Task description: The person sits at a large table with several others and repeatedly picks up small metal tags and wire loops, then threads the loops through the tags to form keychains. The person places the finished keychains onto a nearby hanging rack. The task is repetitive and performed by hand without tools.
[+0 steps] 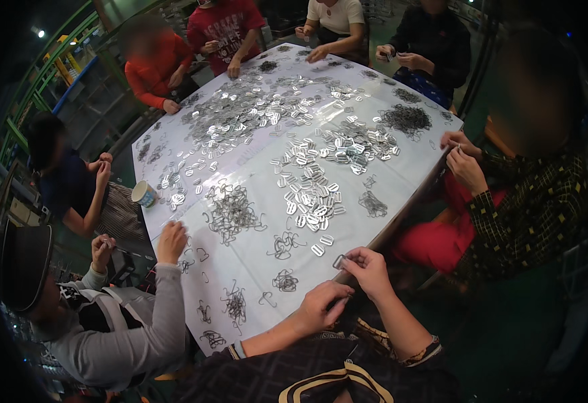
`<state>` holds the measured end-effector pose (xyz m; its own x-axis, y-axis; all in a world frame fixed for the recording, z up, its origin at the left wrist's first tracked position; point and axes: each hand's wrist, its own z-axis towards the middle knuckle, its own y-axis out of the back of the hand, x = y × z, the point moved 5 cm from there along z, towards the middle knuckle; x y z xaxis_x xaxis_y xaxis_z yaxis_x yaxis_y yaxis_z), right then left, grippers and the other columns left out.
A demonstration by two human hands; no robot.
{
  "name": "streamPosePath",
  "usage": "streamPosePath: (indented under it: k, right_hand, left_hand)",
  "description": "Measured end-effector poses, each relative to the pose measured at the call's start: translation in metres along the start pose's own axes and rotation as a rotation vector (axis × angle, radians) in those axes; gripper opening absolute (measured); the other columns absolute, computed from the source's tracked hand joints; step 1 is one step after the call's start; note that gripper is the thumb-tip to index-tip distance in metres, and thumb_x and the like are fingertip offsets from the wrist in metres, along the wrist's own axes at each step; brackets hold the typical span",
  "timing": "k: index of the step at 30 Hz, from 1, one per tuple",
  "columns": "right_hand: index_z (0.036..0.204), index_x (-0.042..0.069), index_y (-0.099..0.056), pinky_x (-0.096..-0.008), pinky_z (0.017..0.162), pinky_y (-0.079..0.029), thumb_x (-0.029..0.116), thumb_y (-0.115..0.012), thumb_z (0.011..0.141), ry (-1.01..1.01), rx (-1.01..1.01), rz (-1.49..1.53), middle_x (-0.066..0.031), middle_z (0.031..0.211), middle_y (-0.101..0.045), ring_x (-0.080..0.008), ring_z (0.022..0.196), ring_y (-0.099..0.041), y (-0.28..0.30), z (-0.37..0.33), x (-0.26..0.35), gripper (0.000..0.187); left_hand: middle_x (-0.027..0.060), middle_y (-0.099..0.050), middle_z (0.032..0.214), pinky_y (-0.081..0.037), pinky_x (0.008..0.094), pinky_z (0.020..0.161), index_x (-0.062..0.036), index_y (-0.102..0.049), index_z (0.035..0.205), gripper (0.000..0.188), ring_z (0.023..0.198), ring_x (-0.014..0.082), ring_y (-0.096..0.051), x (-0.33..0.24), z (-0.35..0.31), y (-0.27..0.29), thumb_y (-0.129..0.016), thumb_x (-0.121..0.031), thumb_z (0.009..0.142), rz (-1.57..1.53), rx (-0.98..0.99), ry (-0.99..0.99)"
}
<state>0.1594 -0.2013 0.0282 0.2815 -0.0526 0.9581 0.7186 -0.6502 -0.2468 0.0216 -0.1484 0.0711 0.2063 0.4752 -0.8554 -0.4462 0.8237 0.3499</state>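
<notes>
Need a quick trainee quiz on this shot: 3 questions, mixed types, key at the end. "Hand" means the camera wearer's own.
1. Left or right: which hand holds up a rectangular metal frame?

2. Multiple choice: what stands near the left edge of the table?
a) A bottle
b) A cup
c) A lamp

3. True or false: the bent wire pieces lie in several separate heaps.

Key:
1. The right hand, between its fingertips.
2. b
3. True; heaps of them lie at several places across the tabletop.
</notes>
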Motion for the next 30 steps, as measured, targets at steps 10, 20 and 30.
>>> streamPosePath:
  k: [10,20,30]
  right_hand:
    - [0.091,-0.004,-0.068,-0.0230,0.061,-0.052,0.003,-0.069,0.082,0.151,-0.105,-0.278,-0.0064,0.075,-0.069,-0.0086,0.066,-0.064,0.007,-0.047,0.033,0.012]
    - [0.086,-0.001,-0.068,-0.0299,0.059,-0.051,0.000,-0.071,0.076,0.448,-0.135,-0.577,-0.0115,0.076,-0.067,-0.0218,0.066,-0.066,-0.003,-0.063,0.059,0.011]
    - [0.086,0.001,-0.068,-0.0315,0.055,-0.049,-0.001,-0.071,0.076,0.555,-0.246,-0.672,-0.0115,0.075,-0.065,-0.0245,0.062,-0.064,0.015,-0.071,0.069,0.011]
  left_hand:
    - [0.0134,-0.064,0.088,-0.051,0.0334,0.069,-0.0008,-0.060,0.092,0.016,0.078,0.0291,-0.064,0.006,-0.001,-0.004,-0.067,0.002,0.077,0.124,-0.062,0.053]
    - [0.0138,-0.064,0.087,-0.051,0.0345,0.068,-0.0010,-0.062,0.094,0.018,0.077,0.0305,-0.064,0.012,-0.004,-0.008,-0.068,0.001,0.077,0.119,-0.039,0.103]
    - [0.0068,-0.065,0.086,-0.051,0.0371,0.072,-0.0060,-0.069,0.087,0.014,0.083,0.0267,-0.060,0.066,0.001,0.080,-0.068,-0.002,0.073,0.888,-0.080,0.167]
